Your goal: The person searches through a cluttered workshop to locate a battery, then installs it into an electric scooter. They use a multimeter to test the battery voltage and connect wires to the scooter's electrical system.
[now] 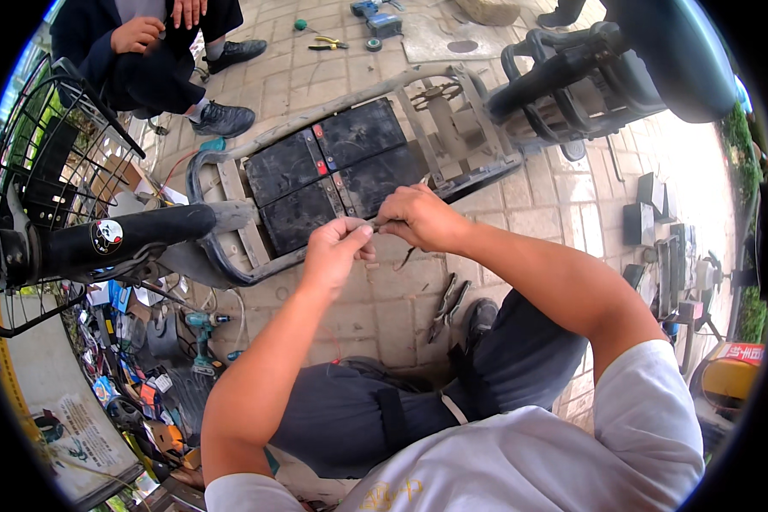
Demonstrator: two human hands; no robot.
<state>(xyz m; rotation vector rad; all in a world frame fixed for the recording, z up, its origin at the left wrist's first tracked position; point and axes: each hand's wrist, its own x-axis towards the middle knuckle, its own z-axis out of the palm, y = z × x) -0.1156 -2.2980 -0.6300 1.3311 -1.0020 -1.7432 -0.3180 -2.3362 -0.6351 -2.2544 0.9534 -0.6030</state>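
Note:
My left hand [333,251] and my right hand [420,220] meet fingertip to fingertip over the near side of a grey metal vehicle frame [480,177]. Both are closed in a pinch on a thin wire, mostly hidden by the fingers. A dark, curved wire end [406,258] hangs below my right hand. Just beyond my hands, several black block batteries [360,135] lie side by side in the frame. Red and metal terminals [319,147] line the seam between them. On the paving below my hands rests a pair of dark-handled pliers [449,309].
A teal cordless drill [201,338] stands by scattered boxes and parts at left. Another person crouches at upper left, one shoe [222,118] near the frame. Yellow-handled pliers [328,43] and a blue power tool [377,20] lie beyond. Dark blocks [638,224] stand at right.

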